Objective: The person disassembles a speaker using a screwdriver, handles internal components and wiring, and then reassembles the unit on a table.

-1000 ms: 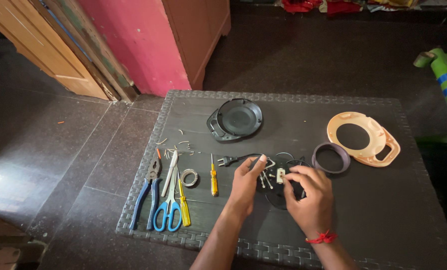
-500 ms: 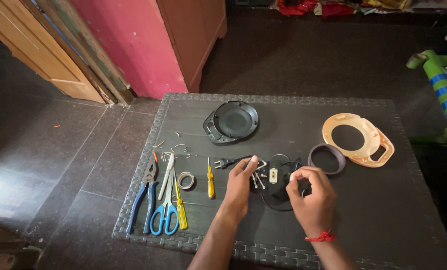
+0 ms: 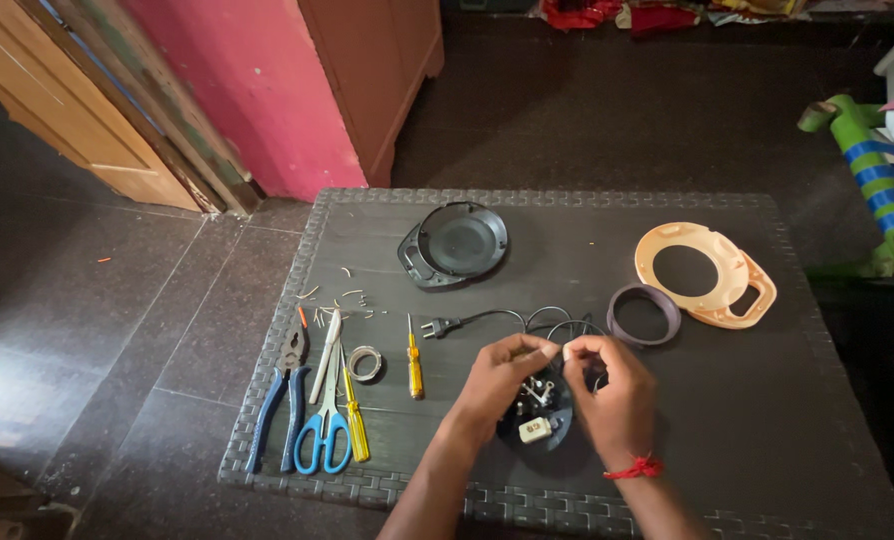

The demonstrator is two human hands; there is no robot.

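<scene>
Pinching something small between thumb and forefinger, your left hand (image 3: 502,375) and right hand (image 3: 607,395) meet fingertip to fingertip just above the round black base (image 3: 537,420) lying on the dark woven table (image 3: 767,420). Both grips are nearly closed, but what they hold is too small to tell; it may be a thin wire end. The base sits directly below and between your hands, toward you from the pinch, with a little white block (image 3: 534,430) on its near edge and small metal parts at its middle. The black cord (image 3: 497,318) runs away from the base leftward along the table, its long axis roughly across your view, ending at the plug (image 3: 437,325), which lies nearer your left hand. The yellow screwdriver (image 3: 414,365) lies just beside your left wrist, pointing away from you.
</scene>
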